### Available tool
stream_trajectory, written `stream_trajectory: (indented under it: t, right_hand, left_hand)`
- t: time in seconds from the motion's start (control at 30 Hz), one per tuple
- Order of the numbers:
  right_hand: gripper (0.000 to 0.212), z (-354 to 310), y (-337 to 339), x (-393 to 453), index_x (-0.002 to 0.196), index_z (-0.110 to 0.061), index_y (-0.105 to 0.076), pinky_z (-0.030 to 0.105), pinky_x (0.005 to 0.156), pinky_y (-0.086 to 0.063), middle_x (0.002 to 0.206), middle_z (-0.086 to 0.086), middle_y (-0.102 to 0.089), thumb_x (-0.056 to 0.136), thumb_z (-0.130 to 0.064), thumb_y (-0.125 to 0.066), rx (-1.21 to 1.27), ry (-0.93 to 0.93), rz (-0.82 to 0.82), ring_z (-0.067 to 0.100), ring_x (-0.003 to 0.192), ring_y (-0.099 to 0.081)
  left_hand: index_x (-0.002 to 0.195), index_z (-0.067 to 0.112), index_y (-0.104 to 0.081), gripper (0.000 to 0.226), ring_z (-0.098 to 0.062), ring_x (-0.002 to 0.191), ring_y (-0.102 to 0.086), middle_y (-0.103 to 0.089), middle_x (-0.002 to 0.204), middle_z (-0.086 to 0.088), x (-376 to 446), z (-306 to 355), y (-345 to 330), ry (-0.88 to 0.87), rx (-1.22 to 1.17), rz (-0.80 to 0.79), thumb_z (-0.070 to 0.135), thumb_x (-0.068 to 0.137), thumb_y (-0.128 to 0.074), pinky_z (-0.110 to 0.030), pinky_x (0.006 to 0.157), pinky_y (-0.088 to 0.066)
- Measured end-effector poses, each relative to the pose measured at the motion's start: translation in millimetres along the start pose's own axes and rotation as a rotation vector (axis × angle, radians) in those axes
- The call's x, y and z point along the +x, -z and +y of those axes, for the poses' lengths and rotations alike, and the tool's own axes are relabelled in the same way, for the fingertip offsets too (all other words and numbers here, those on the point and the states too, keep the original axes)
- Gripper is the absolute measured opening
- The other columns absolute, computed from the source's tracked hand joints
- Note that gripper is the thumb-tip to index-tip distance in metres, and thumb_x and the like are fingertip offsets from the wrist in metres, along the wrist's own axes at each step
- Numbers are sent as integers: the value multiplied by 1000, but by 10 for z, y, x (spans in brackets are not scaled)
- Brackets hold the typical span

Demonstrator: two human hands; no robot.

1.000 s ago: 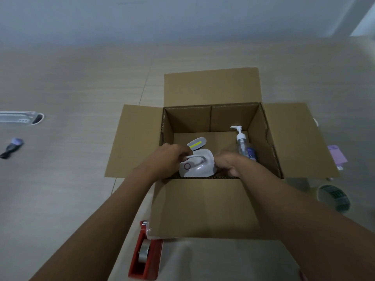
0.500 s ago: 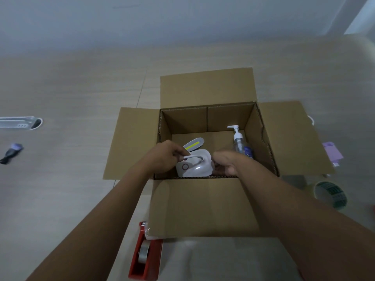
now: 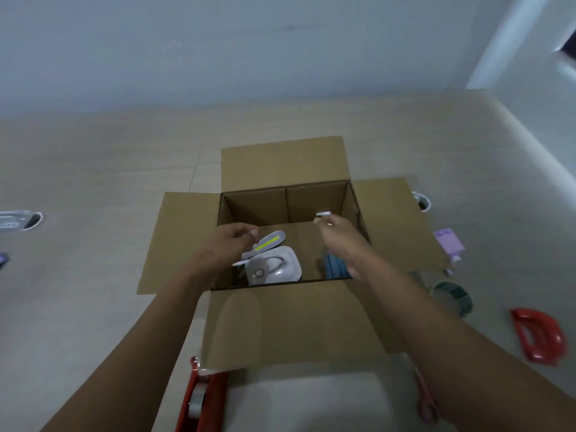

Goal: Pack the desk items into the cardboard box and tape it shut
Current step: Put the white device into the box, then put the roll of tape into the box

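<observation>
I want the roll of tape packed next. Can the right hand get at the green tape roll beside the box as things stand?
Probably yes. The green tape roll lies in the open on the floor, right of the cardboard box, near the right hand's forearm. That hand seems to hold nothing; motion blur leaves this unsure.

The cardboard box [image 3: 290,322] stood with all four flaps folded out, its mouth unblocked from above. Inside, a white lamp [image 3: 274,266] filled the near-left floor and a pump bottle [image 3: 335,266] stood at the right wall; bare floor lay between and behind them.
</observation>
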State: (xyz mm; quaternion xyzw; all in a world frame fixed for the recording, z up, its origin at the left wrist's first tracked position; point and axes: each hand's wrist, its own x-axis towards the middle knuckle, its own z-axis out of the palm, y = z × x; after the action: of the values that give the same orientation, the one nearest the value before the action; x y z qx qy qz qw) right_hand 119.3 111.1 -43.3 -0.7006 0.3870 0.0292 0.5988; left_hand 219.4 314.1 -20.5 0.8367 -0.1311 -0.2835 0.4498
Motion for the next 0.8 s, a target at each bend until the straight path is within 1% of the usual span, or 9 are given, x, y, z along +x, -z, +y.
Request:
stream_trajectory:
  t: [0.07, 0.17, 0.3, 0.4, 0.47, 0.57, 0.63, 0.73, 0.8]
  right_hand:
    - [36, -4, 264, -245, 128, -23, -58, 27, 67, -44, 101, -6, -60, 100, -41, -46, 60, 100, 61, 13, 85, -56]
    - [37, 96, 739, -575, 135, -25, -55, 29, 86, -45, 123, -11, -61, 102, -39, -47, 79, 210, 187, 9, 105, -56]
    - [33, 433, 1421, -871, 127, -24, -63, 36, 102, -45, 122, -5, -68, 98, -36, -51, 10, 224, 388, 17, 119, -59]
    - [31, 811, 1937, -1066, 123, -23, -65, 32, 99, -45, 120, -3, -68, 97, -29, -52, -25, 194, 488, 20, 119, -59]
    - [36, 1058, 2185, -1115, 133, -16, -60, 30, 99, -41, 132, 2, -63, 99, -25, -51, -70, 166, 518, 21, 124, -57]
    - [44, 1425, 2453, -1147, 144, -17, -51, 33, 109, -38, 147, 6, -53, 101, -28, -52, -26, 123, 513, 21, 134, -51]
    - [47, 1655, 2519, -1107, 149, -19, -45, 27, 109, -34, 153, 4, -46, 102, -29, -51, 28, 99, 476, 18, 139, -45]
    - [50, 1916, 2511, -995, 153, -22, -38, 19, 103, -27, 157, 1, -40, 104, -28, -47, 105, 60, 420, 16, 143, -39]
    - [50, 2105, 2455, -850, 154, -23, -36, 19, 105, -26, 158, 1, -38, 105, -27, -47, 160, 48, 384, 15, 144, -37]
  left_hand:
    - [100, 26, -72, 15, -22, 110, -68, -75, 108, -2, -61, 229, -144, -8, -100, -8, 29, 99, -58, -47, 101, -52]
    - [113, 23, -70, 20, -21, 111, -67, -73, 112, -2, -199, 643, -485, -45, -200, -52, 29, 101, -56, -40, 97, -52]
    - [119, 18, -68, 25, -13, 105, -65, -71, 112, 0, -483, 1123, -1152, -120, -205, -141, 28, 102, -53, -35, 94, -51]
    - [119, 18, -69, 24, -8, 94, -62, -69, 104, 5, -677, 1339, -1764, -220, -149, -194, 26, 102, -53, -24, 79, -50]
    - [122, 19, -66, 24, -2, 92, -61, -67, 108, 7, -804, 1417, -2118, -271, -146, -244, 22, 102, -53, -15, 77, -50]
    - [130, 25, -60, 29, -5, 111, -58, -62, 125, 10, -968, 1390, -2681, -296, -158, -373, 29, 102, -53, -19, 88, -47]
    - [138, 32, -55, 37, -5, 119, -55, -56, 137, 12, -1047, 1265, -3014, -259, -191, -426, 37, 102, -51, -17, 88, -46]
    - [143, 36, -47, 40, 6, 110, -54, -51, 137, 13, -1064, 1026, -3375, -163, -238, -359, 35, 103, -48, -10, 81, -42]
    - [148, 29, -43, 43, -1, 119, -52, -49, 143, 9, -981, 846, -3552, -77, -243, -262, 29, 105, -46, -16, 91, -39]
